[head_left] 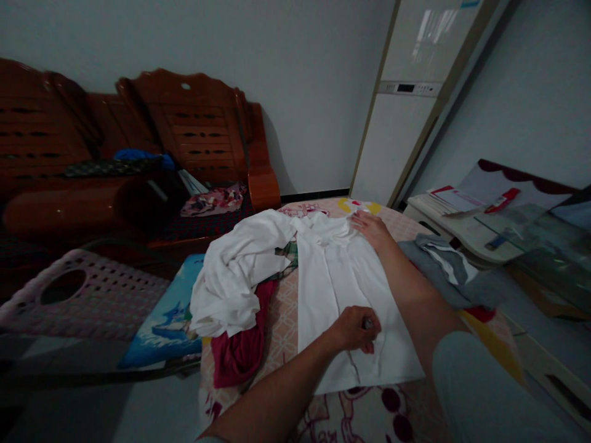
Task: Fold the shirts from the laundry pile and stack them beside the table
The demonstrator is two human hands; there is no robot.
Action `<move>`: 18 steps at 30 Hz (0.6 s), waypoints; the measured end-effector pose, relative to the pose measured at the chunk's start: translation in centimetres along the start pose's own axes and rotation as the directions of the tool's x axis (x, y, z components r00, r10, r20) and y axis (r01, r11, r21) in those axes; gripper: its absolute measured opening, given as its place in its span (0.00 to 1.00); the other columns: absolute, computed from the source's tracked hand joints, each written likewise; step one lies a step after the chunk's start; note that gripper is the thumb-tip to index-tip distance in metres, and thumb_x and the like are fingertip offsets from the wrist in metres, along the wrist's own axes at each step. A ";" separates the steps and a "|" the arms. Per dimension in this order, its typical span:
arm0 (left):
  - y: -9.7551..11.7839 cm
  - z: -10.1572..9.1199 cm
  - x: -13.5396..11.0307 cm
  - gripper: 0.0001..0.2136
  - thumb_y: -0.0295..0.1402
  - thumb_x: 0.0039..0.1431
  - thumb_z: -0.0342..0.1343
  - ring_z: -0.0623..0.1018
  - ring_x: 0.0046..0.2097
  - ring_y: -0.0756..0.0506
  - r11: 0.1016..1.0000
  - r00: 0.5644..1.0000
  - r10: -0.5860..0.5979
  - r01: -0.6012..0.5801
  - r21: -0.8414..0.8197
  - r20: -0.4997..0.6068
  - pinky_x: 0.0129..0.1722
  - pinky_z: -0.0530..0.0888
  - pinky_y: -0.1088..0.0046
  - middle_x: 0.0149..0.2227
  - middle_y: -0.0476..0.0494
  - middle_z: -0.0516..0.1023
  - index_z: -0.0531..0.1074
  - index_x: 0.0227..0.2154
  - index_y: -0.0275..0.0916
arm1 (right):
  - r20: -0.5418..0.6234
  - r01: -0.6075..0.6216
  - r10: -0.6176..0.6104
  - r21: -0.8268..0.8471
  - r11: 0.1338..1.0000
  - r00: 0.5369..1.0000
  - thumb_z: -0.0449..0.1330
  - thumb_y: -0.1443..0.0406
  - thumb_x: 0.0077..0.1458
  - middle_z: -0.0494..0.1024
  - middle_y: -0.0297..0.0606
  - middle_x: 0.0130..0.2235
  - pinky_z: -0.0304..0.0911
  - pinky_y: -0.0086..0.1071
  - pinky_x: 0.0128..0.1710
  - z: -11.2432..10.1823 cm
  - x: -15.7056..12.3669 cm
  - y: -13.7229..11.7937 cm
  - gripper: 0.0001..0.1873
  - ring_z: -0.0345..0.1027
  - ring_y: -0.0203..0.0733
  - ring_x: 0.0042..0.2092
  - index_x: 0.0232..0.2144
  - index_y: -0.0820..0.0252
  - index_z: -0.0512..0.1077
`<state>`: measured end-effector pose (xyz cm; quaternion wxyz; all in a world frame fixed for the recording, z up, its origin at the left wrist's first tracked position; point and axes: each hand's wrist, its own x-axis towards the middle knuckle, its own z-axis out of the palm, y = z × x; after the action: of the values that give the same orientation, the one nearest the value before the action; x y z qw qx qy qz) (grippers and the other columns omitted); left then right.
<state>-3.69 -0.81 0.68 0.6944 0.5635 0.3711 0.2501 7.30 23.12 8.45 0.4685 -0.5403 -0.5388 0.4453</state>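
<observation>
While the right hand (370,229) lies flat on a white cloth garment (318,301), the left hand (354,329) curls, contents unclear. Below it runs the hem (373,382).

table cover (286,301) running pink lattice print, garment (339,277) showing plain white, left-edge heap (240,264) matching, underlying cloth (240,362) showing crimson, plaid cloth (290,256) running green, right-edge clothes (438,271) mixing grey and white

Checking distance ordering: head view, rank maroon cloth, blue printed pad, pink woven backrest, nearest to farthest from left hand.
1. Maroon cloth: left of the left hand.
2. Blue printed pad: farther left.
3. Pink woven backrest: farthest left.
</observation>
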 end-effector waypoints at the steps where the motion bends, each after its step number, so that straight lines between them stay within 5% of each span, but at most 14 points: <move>1: 0.0 -0.1 0.0 0.07 0.22 0.50 0.53 0.76 0.19 0.52 1.000 1.000 0.000 0.000 0.007 0.012 0.20 0.73 0.82 0.17 0.54 0.72 0.71 0.33 0.34 | 0.053 0.038 -0.041 0.055 0.998 0.998 0.58 0.63 0.56 0.78 0.43 0.49 0.71 0.36 0.44 0.0 0.2 -0.8 0.18 0.75 0.41 0.45 0.49 0.56 0.72; 5: 0.3 -0.4 -0.2 0.13 0.21 0.49 0.51 0.75 0.18 0.52 0.999 0.999 -0.010 0.009 0.034 0.041 0.20 0.72 0.81 0.17 0.54 0.73 0.71 0.39 0.34 | 0.129 0.019 -0.021 0.021 1.000 0.991 0.59 0.66 0.55 0.79 0.45 0.49 0.70 0.35 0.44 -1.8 -0.5 -1.9 0.17 0.76 0.40 0.42 0.48 0.59 0.74; 10: 1.3 -0.3 -0.6 0.12 0.22 0.52 0.51 0.74 0.17 0.52 0.998 0.997 -0.040 0.037 0.055 0.062 0.20 0.72 0.79 0.17 0.52 0.73 0.71 0.40 0.33 | -0.049 -0.132 0.123 -0.371 0.919 0.991 0.55 0.69 0.56 0.82 0.43 0.33 0.69 0.28 0.32 -5.2 -4.8 0.7 0.10 0.74 0.36 0.29 0.37 0.64 0.76; 15: 2.1 -0.2 -1.2 0.12 0.28 0.55 0.54 0.73 0.17 0.51 0.990 0.996 -0.006 -0.006 0.140 0.085 0.18 0.70 0.80 0.18 0.53 0.72 0.72 0.43 0.34 | -0.058 -0.058 0.021 -0.770 0.635 0.998 0.56 0.68 0.56 0.82 0.44 0.36 0.66 0.30 0.40 -6.5 -10.5 4.3 0.09 0.75 0.43 0.40 0.33 0.61 0.77; 18: 3.0 -1.4 -1.4 0.14 0.30 0.56 0.54 0.72 0.18 0.53 0.946 0.982 0.153 -0.114 0.302 -0.107 0.20 0.68 0.81 0.19 0.55 0.71 0.74 0.45 0.36 | 0.010 0.040 -0.085 -0.934 0.356 0.996 0.53 0.65 0.62 0.81 0.46 0.44 0.63 0.32 0.45 -6.4 -12.8 5.4 0.14 0.74 0.45 0.47 0.45 0.60 0.75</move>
<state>-5.47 -0.30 3.79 0.5586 0.6673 0.4092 0.2743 14.22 10.23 3.83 0.1074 -0.6984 -0.7068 0.0330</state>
